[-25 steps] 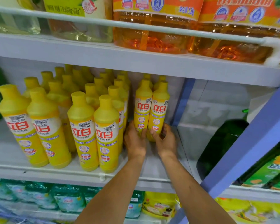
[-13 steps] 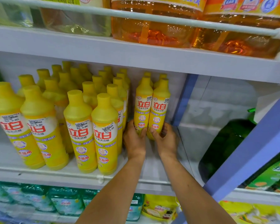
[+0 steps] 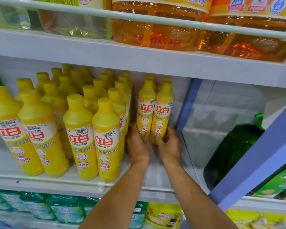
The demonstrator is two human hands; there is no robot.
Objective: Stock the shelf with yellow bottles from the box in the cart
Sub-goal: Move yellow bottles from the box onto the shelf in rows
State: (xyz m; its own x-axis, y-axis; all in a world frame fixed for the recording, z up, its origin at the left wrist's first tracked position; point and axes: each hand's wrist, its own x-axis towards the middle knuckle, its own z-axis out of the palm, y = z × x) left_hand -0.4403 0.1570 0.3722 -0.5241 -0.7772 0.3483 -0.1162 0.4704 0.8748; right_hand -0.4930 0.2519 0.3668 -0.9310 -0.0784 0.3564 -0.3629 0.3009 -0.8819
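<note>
Two yellow bottles with red lettering stand upright side by side deep on the white shelf (image 3: 157, 172). My left hand (image 3: 137, 144) grips the base of the left bottle (image 3: 146, 109). My right hand (image 3: 168, 144) grips the base of the right bottle (image 3: 163, 111). Two more yellow caps show right behind this pair. Left of them stands a dense block of several identical yellow bottles (image 3: 80, 134), reaching to the shelf's front edge. The box and the cart are out of view.
A blue upright post (image 3: 261, 154) crosses at the right, with a dark green bottle (image 3: 233, 152) behind it. Large orange oil jugs (image 3: 155, 32) sit on the shelf above behind a white rail. Teal and yellow packs fill the shelf below.
Both hands stay on the same two bottles at the back of the shelf. The camera has tilted slightly, shifting the scene a little lower and left.
</note>
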